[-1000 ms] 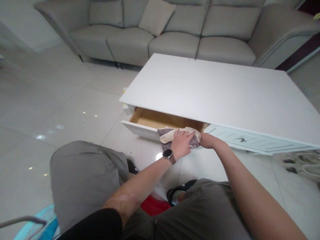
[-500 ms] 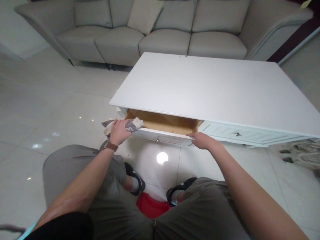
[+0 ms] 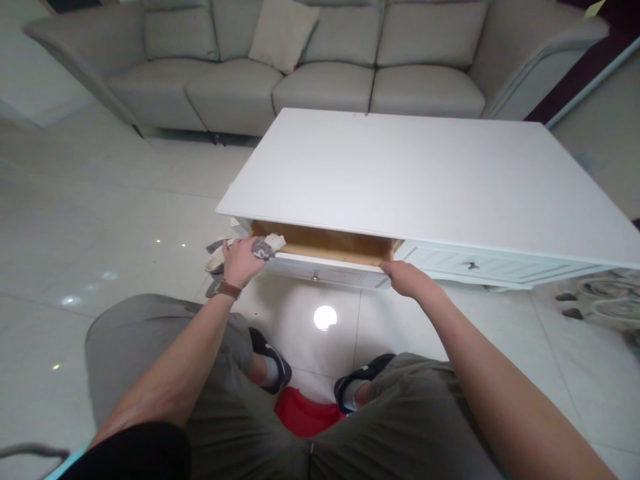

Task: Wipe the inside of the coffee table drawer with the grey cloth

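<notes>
A white drawer (image 3: 340, 272) stands partly pulled out of the white coffee table (image 3: 400, 173), and its bare wooden inside (image 3: 320, 241) shows. My left hand (image 3: 243, 259) is closed around a grey and cream patterned cloth (image 3: 265, 247), resting at the left end of the drawer front. The cloth bunches out on both sides of the fingers. At the drawer's right front corner, my right hand (image 3: 400, 275) grips the top edge, its fingertips partly hidden. A small metal knob (image 3: 315, 276) sits mid-front, between my hands.
Behind the table runs a long grey sofa (image 3: 320, 87) with cushions. A closed second drawer (image 3: 473, 265) is to the right. Between my shoes (image 3: 270, 360) lies a red object (image 3: 307, 413), partly hidden by my legs. A carved piece (image 3: 605, 300) stands on the tiled floor at right.
My right fingers have drawn back slightly from inside the drawer to its corner. The drawer seems a touch further in. My left hand keeps the cloth. The view has shifted slightly.
</notes>
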### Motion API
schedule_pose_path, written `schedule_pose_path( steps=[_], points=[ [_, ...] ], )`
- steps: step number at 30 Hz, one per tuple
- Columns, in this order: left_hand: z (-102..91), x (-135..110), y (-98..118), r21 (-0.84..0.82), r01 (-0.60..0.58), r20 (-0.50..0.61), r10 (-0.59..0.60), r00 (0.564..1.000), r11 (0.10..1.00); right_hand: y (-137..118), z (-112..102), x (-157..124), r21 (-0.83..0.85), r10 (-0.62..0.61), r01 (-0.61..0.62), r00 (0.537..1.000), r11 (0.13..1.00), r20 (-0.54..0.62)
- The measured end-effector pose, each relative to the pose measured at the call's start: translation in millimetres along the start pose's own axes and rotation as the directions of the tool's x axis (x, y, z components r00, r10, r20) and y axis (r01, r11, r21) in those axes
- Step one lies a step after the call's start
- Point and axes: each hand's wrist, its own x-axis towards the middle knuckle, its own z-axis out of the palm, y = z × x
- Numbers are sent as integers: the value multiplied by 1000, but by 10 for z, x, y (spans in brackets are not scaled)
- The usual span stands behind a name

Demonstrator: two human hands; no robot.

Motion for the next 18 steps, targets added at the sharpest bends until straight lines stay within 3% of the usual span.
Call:
schedule_pose_path(
  steps=[4,13,16,18],
  points=[
    [24,-134,527,-50,-93,22,94,995,994,-16,-24,-2,-22,2,-2,1000,1000,8],
    [251,-576,2409,-264,-368,-1,381,925,891,168,44,69,14,61,-61,996,998,-61],
    [306,-639,2702,-327,-418,-22,436,900,847,262,43,88,61,47,-43,996,997,-73],
    [317,-638,2703,-352,-439,-29,460,888,826,296,41,90,98,39,-33,997,995,-64]
  ],
)
